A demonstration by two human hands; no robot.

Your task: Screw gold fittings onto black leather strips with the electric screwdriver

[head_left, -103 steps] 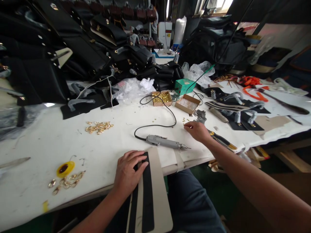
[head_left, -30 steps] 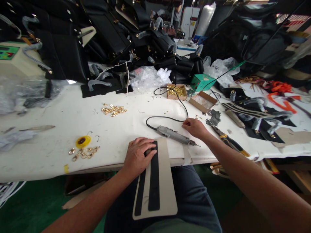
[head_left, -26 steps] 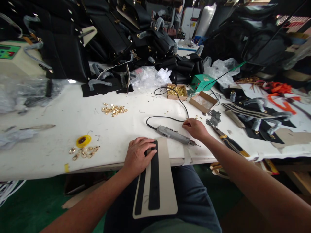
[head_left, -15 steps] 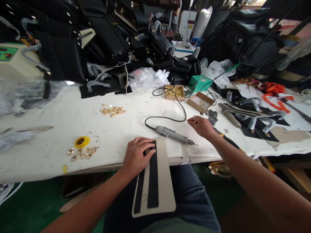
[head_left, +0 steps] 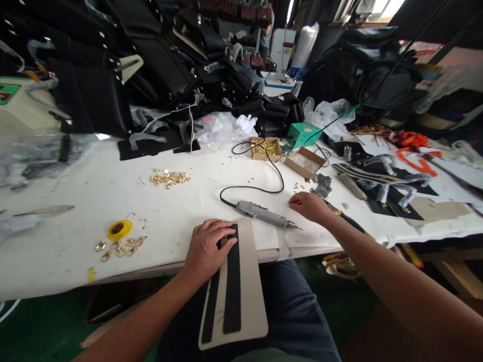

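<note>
My left hand point(head_left: 209, 244) rests on a beige panel point(head_left: 253, 301) bearing two black strips point(head_left: 232, 296), its fingers over the top end and its thumb on the wider strip. The panel hangs over the table edge above my lap. With fingers curled together, my right hand point(head_left: 310, 206) is just above the white table, close to a few small gold pieces point(head_left: 298, 186). What it pinches, if anything, is hidden. Between the hands lies a grey electric screwdriver point(head_left: 262, 213), its bit pointing right and its black cord running back.
Behind are a box of gold pieces point(head_left: 266, 150), another cardboard box point(head_left: 305, 164) and a green box point(head_left: 303, 134). Gold clasps point(head_left: 169, 179) and a yellow tape roll point(head_left: 119, 230) lie left. Black bags point(head_left: 90, 95) fill the back; black-and-yellow handled pliers point(head_left: 352, 223) lie right.
My right hand has drawn slightly back and right, its fingers more curled, uncovering small gold pieces. My left hand stays on the panel. The view has shifted slightly.
</note>
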